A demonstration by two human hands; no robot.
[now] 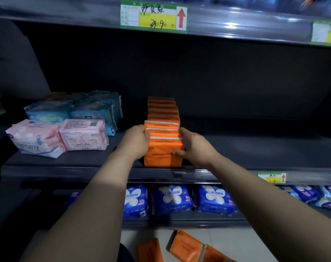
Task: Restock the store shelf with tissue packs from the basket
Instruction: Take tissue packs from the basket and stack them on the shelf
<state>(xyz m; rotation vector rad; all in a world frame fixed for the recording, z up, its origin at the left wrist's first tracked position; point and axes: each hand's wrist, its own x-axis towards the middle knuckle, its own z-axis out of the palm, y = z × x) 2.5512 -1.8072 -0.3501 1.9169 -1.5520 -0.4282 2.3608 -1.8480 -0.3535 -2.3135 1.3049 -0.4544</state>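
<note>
Both hands reach forward onto the middle shelf and flank the nearest orange plastic-wrapped tissue pack [161, 154], which stands upright at the shelf's near edge. The left hand [139, 138] grips the pack's upper left corner, fingers curled over the top. The right hand [194, 143] lies against the pack's right side with its fingers straight and its thumb pressed on the front face. Behind this pack a row of matching orange packs [163, 110] runs towards the far wall.

The dark grey shelf [255, 148] also carries pink soft-wrapped packs [83, 135] to the left, with pale blue soft-wrapped packs [96, 108] farther back. A green and yellow price label [154, 16] hangs on the shelf edge above. Dark blue printed packs [170, 199] line the lower shelf. Loose orange packs [185, 246] lie lowest and nearest, over a pale tiled floor [246, 242].
</note>
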